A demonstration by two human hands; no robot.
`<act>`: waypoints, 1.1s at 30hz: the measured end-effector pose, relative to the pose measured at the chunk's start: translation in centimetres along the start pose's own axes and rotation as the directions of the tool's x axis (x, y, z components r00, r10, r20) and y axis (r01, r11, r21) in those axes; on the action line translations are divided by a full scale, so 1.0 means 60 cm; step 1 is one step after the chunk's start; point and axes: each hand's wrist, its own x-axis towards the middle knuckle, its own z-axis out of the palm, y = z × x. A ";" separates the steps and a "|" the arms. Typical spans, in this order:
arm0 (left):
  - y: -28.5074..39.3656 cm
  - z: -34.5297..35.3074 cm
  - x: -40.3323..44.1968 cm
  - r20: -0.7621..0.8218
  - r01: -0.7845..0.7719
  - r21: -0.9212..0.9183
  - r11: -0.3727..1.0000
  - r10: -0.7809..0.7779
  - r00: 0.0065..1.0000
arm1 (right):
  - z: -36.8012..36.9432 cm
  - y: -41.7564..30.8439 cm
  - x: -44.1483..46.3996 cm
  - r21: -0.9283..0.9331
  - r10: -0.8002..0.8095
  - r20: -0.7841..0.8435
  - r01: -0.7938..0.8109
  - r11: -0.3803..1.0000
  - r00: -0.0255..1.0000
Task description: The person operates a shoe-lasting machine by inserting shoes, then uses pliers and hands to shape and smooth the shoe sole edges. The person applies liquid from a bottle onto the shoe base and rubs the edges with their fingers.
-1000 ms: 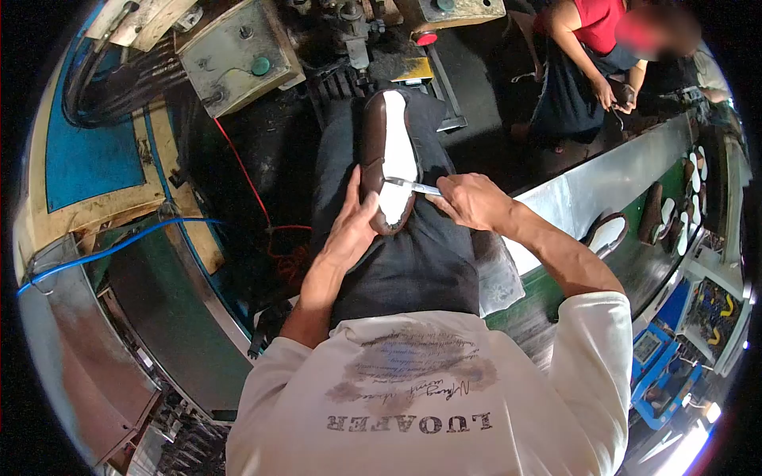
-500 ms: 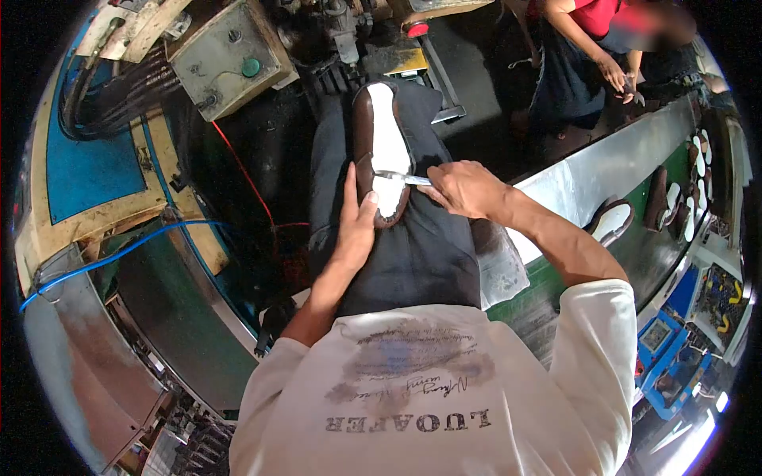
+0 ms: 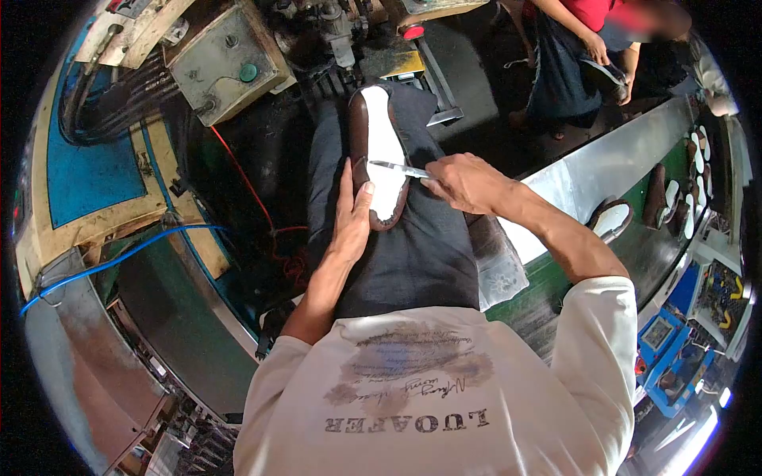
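Brown shoe (image 3: 381, 131), its white sole facing up, lies lengthwise over the dark trousers (image 3: 421, 270) on the person's lap. The left hand (image 3: 352, 218) grips its lower left side, thumb by the sole's edge. The right hand (image 3: 468, 184) is closed around a slim metal tool (image 3: 403, 169), whose tip lies over the sole. To the right, more shoes (image 3: 611, 218) sit on a green-topped bench (image 3: 548, 285); beyond, a co-worker (image 3: 567, 75) handles a dark item (image 3: 607, 79).
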 end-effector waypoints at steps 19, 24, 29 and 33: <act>0.070 -0.013 0.040 0.148 0.346 -0.294 0.891 -0.315 0.937 | 0.039 0.006 0.005 -0.061 0.066 -0.071 -0.070 0.996 0.995; 0.023 -0.013 0.063 0.055 0.221 -0.044 0.974 -0.219 0.974 | 0.039 0.037 0.001 -0.019 -0.030 -0.176 0.027 0.999 0.984; 0.014 -0.002 0.061 0.042 0.127 0.100 0.987 -0.131 0.990 | -0.011 -0.036 0.030 0.069 -0.066 -0.561 0.126 0.990 0.825; 0.004 -0.014 0.066 0.044 0.140 0.065 0.988 -0.143 0.989 | 0.018 0.007 0.039 -0.072 0.176 -0.215 -0.195 0.978 0.961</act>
